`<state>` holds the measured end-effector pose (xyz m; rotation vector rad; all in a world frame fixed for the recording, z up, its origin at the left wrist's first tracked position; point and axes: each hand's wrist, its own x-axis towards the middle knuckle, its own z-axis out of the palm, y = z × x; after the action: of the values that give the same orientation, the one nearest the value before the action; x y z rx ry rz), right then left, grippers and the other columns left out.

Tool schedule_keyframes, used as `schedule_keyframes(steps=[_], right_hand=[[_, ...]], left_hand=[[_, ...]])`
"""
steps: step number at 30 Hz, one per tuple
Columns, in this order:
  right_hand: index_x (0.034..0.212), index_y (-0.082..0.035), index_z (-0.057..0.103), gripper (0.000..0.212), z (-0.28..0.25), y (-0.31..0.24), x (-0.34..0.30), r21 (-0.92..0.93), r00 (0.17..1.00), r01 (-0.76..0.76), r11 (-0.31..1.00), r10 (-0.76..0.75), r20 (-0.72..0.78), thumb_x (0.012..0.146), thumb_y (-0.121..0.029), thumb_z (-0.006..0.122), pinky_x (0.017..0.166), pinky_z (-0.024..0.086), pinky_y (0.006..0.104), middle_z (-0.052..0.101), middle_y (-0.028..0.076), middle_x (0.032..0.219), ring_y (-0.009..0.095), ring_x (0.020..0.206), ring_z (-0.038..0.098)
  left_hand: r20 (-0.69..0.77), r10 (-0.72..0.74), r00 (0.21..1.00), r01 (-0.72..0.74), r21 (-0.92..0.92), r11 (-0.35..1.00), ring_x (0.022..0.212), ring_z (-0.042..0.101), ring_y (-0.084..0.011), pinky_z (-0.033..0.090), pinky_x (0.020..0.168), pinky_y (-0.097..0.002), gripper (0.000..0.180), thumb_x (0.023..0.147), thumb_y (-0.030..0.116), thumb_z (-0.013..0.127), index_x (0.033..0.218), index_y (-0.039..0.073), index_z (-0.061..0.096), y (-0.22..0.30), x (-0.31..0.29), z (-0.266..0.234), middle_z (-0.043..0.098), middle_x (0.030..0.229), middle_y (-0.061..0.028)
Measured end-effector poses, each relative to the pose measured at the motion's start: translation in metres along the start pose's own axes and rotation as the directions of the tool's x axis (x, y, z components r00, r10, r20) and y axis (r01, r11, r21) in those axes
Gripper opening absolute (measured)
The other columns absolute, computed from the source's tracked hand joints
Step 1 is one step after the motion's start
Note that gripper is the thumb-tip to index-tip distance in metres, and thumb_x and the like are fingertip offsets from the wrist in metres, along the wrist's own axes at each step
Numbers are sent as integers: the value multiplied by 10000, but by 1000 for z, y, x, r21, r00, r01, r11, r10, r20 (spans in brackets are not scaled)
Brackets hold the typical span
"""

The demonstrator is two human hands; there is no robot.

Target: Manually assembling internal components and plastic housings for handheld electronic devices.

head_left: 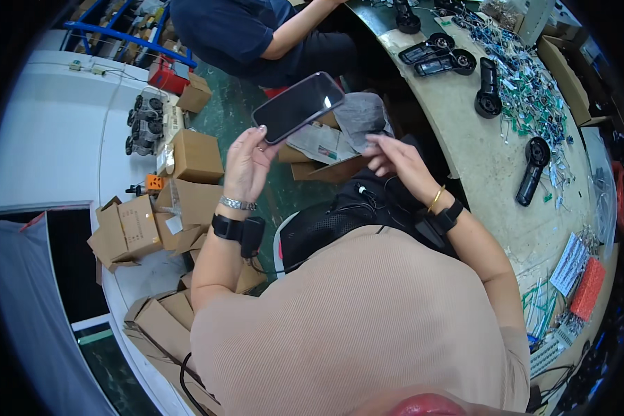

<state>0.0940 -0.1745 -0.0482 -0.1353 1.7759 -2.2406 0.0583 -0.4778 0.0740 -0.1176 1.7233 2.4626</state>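
My left hand (248, 158) is closed on the lower left end of a smartphone (298, 105) with a dark screen, held tilted out in front of me. My right hand (402, 161) is raised to the right of the phone and apart from it. Its fingers are stretched forward, loosely bent, with nothing visible in them. Below the phone and between my hands, an open cardboard box (324, 171) on the floor holds grey and white wrapping (359, 119).
On the right, a curved workbench (489, 182) carries several black handheld fan-shaped housings (489, 89) and a heap of wires and small circuit boards (534, 97). A co-worker (232, 35) sits ahead. Cardboard boxes (197, 156) crowd the left side.
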Motion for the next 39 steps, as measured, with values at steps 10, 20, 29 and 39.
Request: schedule_keyframes(steps=[10,20,29,39], right_hand=[[1114,-5,618,424,15,-36,53,360,985,171,917,-146,-96,1103,-378,415,727,566,275,707,146,931,166,775,689],[1012,-38,614,428,-31,-18,65,293,994,87,952,-65,-84,1098,-411,424,617,528,251,665,69,800,138,674,649],[984,-52,609,429,-42,-12,65,318,986,34,948,20,-167,1091,-431,438,548,459,229,630,36,763,104,606,598],[982,-35,619,432,-45,-6,65,241,974,15,970,40,-223,1086,-422,456,483,433,217,614,31,733,111,537,578]], left_hand=[[202,-206,957,217,-29,976,1138,660,-258,573,1010,-435,244,995,30,593,1226,-18,534,-47,13,26,640,1199,-130],[324,-421,847,364,223,904,1139,659,-241,590,988,-416,468,966,-15,631,1388,2,430,-82,39,42,587,1287,-143],[421,-453,786,302,378,875,1146,656,-239,577,990,-396,598,938,-53,657,1452,-5,355,-89,42,47,585,1296,-154],[477,-479,737,315,385,868,1110,675,-247,588,962,-399,681,952,-14,661,1515,8,280,-107,53,40,624,1239,-164]])
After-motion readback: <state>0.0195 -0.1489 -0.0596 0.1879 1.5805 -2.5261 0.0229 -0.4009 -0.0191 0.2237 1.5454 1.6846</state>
